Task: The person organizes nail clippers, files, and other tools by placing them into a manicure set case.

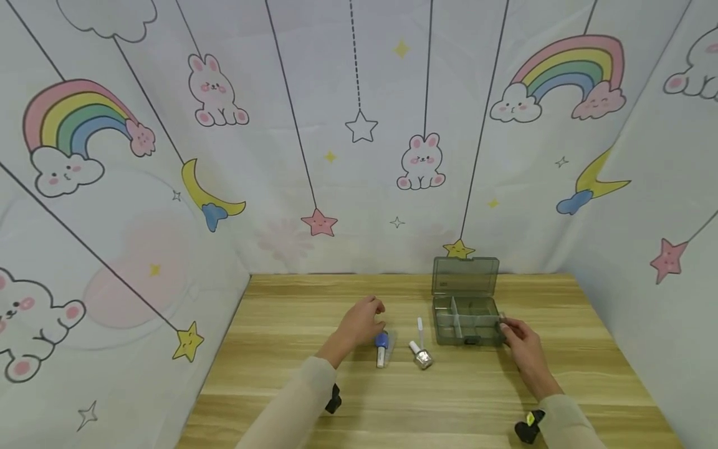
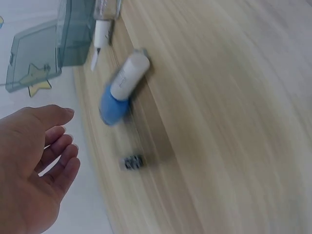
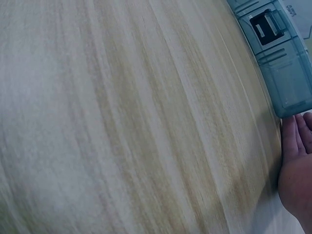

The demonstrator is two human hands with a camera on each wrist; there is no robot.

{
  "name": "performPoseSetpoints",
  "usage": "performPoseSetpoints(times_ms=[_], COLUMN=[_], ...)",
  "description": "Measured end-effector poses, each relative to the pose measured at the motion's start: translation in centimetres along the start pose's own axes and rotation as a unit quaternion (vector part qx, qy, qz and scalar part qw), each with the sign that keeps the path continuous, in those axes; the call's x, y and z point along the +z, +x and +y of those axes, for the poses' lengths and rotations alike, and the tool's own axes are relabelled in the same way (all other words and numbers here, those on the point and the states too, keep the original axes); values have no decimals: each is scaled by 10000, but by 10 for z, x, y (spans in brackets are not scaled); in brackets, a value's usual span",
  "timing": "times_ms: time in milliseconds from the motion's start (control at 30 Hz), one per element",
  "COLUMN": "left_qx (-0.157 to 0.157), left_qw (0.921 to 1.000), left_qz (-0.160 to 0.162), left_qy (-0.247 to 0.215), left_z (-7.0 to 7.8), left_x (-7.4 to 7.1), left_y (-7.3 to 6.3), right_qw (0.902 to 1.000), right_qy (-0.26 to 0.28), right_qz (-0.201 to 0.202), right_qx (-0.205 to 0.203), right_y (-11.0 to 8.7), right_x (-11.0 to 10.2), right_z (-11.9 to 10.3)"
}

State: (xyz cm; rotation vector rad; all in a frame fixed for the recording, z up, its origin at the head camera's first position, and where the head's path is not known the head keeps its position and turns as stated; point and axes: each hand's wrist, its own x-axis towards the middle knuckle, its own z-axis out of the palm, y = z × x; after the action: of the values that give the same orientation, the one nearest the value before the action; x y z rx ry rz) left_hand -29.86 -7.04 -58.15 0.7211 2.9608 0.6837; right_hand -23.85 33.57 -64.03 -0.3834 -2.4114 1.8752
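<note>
My left hand hovers over the table just behind a blue nail polish bottle with a white cap, which lies on its side. In the left wrist view the fingers are loosely bent with nothing between them, and a small dark patterned piece lies on the wood beside them. My right hand is at the right end of a see-through grey compartment box, its fingertips right at the wall. The box's lid stands up at the back.
Between the left hand and the box lie a clear nail polish bottle with a white cap and a slim white stick. A cartoon-printed cloth wall rises along the back edge of the wooden table and at both sides.
</note>
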Motion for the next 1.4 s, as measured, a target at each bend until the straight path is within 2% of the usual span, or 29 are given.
performPoseSetpoints(times_ms=[133, 267, 467, 733, 867, 1033, 1200, 1300, 1400], left_qx=[-201, -460, -717, -718, -729, -741, -680, -649, -708], left_qw=[9997, 9987, 9968, 9960, 9956, 9961, 9971, 9974, 9969], left_qz=[130, 208, 241, 241, 152, 109, 208, 299, 327], left_qy=[-73, -117, -268, -469, -561, -461, -257, -52, -48], left_z=[-17, -32, -45, -49, -48, -45, -43, -43, -44], left_x=[-3, -1, 7, 17, 17, 16, 15, 16, 17], left_y=[-10, -18, -26, -33, -34, -36, -40, -44, -47], right_qw=[10000, 10000, 10000, 9995, 9994, 9992, 9990, 9988, 9985], right_qy=[-7, -15, -8, 118, 92, 62, -54, -135, -154], right_qz=[-26, -3, -4, 101, 133, 140, -76, -291, -434], right_qx=[3, -34, -10, -259, -299, -375, -445, -376, -311], right_y=[0, 0, 0, 1, 2, 3, 3, 3, 4], right_x=[-1, 0, 0, 2, 2, 1, -2, -5, -7], right_z=[-2, -2, -1, 1, 1, 2, 0, -1, 0])
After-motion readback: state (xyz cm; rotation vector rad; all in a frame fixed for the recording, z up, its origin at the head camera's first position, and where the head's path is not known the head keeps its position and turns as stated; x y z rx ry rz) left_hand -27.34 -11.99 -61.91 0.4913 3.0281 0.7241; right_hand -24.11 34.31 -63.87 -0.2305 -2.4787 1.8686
